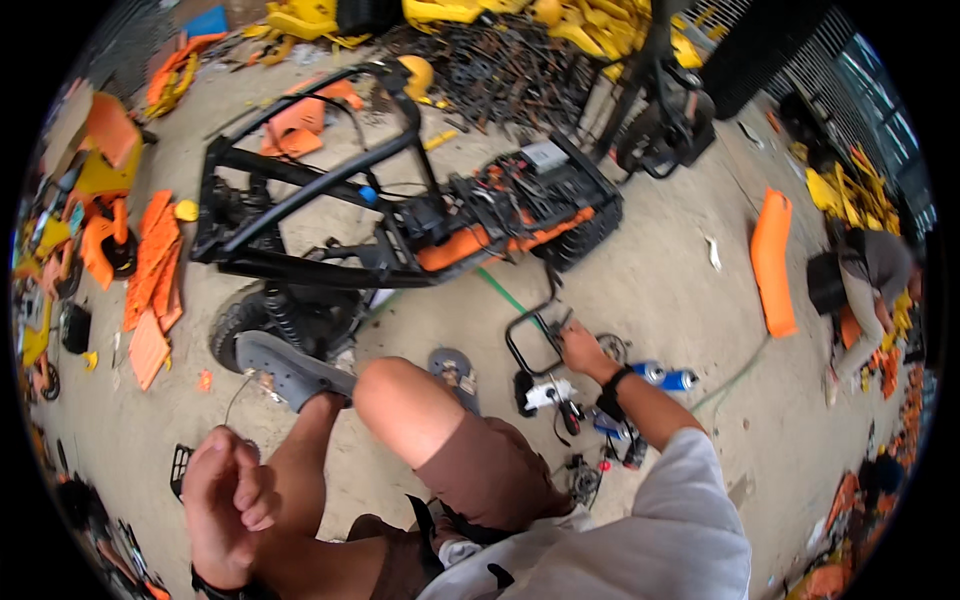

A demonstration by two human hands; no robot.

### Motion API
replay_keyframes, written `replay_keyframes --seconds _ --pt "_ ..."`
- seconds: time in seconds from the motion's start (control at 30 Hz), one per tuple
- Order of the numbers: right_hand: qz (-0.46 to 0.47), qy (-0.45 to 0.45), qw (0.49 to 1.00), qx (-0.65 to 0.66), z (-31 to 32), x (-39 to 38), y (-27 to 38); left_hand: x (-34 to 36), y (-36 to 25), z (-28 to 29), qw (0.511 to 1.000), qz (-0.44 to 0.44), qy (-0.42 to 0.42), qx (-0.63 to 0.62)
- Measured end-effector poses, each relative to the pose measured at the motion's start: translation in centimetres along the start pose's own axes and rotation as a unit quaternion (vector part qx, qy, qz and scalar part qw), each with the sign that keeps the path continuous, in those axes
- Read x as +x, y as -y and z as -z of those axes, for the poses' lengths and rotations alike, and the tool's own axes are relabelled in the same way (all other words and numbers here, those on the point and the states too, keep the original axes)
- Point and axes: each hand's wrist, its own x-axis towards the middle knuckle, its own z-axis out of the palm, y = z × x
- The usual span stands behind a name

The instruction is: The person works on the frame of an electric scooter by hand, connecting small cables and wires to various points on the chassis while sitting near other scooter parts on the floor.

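My left hand (228, 505) is raised at the lower left with its fingers curled in. A thin dark wire (234, 398) runs near its top, but what the fingers hold, if anything, is hidden. My right hand (584, 354) is closed beside a bent black tube frame (512, 345) on the floor. Something short and dark shows at its fingertips, too small to name. Ahead stands a black vehicle frame (320, 180) with an orange-trimmed open middle of wiring (500, 215). My left foot, in a grey clog (285, 368), is by its knobbly wheel (240, 320).
Blue spray cans (680, 380), a white piece (549, 393) and small parts lie right of my knee. A long orange panel (772, 262) lies farther right, near a bending person (868, 290). Yellow parts (600, 30) and dark metal pieces (490, 75) are heaped behind; orange panels (155, 260) lie left.
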Motion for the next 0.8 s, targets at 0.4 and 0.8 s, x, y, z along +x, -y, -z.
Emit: replay_keyframes --seconds 0.4,0.8 --pt "0.137 0.052 0.963 0.225 21.3 -0.5 19.2 0.5 0.3 0.9 0.997 0.025 0.063 0.027" --pt "0.079 0.226 0.816 0.526 32.7 -7.9 38.5 1.6 0.6 1.8 0.983 0.059 0.176 0.006"
